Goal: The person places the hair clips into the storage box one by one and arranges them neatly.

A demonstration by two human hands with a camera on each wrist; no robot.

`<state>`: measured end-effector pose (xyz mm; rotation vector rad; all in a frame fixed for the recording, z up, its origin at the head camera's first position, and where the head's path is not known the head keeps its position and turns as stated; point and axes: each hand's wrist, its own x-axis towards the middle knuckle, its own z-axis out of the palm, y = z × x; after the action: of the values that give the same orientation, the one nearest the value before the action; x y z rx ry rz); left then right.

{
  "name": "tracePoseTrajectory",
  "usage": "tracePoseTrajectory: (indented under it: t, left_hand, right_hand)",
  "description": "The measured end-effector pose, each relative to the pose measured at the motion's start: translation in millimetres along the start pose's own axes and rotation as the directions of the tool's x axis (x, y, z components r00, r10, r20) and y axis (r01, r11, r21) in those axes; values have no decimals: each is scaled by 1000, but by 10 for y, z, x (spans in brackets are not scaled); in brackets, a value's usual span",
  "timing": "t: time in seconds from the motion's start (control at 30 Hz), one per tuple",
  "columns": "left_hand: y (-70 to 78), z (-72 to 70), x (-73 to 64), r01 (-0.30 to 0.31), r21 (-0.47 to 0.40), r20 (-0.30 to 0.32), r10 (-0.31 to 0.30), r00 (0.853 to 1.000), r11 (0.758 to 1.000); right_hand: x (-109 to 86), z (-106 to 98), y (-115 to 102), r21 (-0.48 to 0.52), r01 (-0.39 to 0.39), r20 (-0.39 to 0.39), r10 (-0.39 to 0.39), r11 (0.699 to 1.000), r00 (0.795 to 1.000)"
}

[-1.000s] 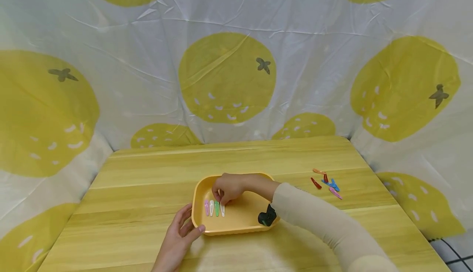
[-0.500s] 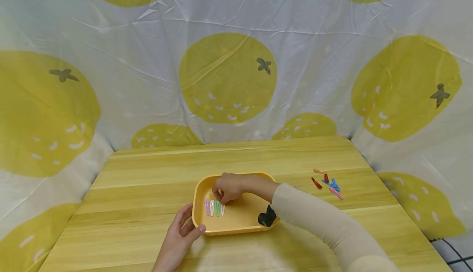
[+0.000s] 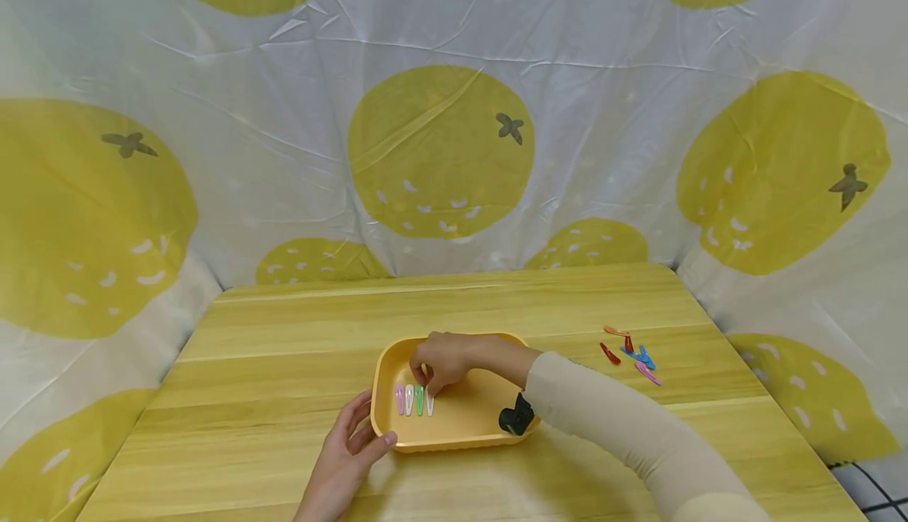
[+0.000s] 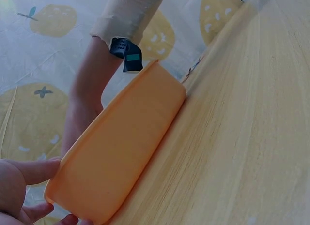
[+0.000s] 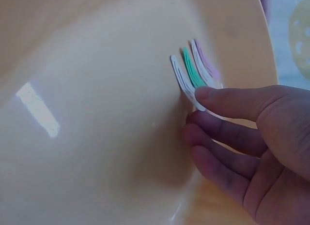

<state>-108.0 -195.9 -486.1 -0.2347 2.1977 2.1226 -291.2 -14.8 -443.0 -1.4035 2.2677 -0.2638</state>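
Observation:
A yellow-orange plastic tray (image 3: 464,445) sits on the table. My left hand (image 3: 344,453) grips its left end, thumb at the near corner and fingers along the side wall. Inside, four-like rows aside, several hair clips lie side by side at the left: a pink clip (image 3: 400,400), a white clip (image 3: 409,400) and a green clip (image 3: 419,400). My right hand (image 3: 447,360) reaches in over the far side and pinches the end of another white hair clip (image 5: 180,76), right of the green one, between thumb and forefinger, close over the tray floor.
Loose hair clips lie on the table at the right: an orange clip (image 3: 615,331), a red clip (image 3: 609,353), a blue clip (image 3: 645,357) and a pink clip (image 3: 648,373), among others. A black wrist camera (image 3: 517,416) on the right arm overlaps the tray's right end. A patterned curtain (image 3: 440,25) stands behind the table.
Both hands keep their places at the tray, and the clips stay in their row. The whole head view has shifted very slightly.

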Motion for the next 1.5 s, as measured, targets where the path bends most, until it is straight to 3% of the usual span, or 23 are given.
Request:
tracePoseTrajectory:
  t: [0.7,1.0,1.5]
  left_hand:
    - [6,11,-25,-8,-2,3,8,1000,1000]
    - [10,31,-21,-4,-17,1,4,1000,1000]
    - [19,44,-30,-12,-20,3,12,1000,1000]
  right_hand:
    - [-136,-128,-60,-2,2,4,-2,1000,1000]
    - [-349,-304,-60,4,13,-10,-13,1000,1000]
    - [-773,-521,177,68,13,-79,-8,998,997]
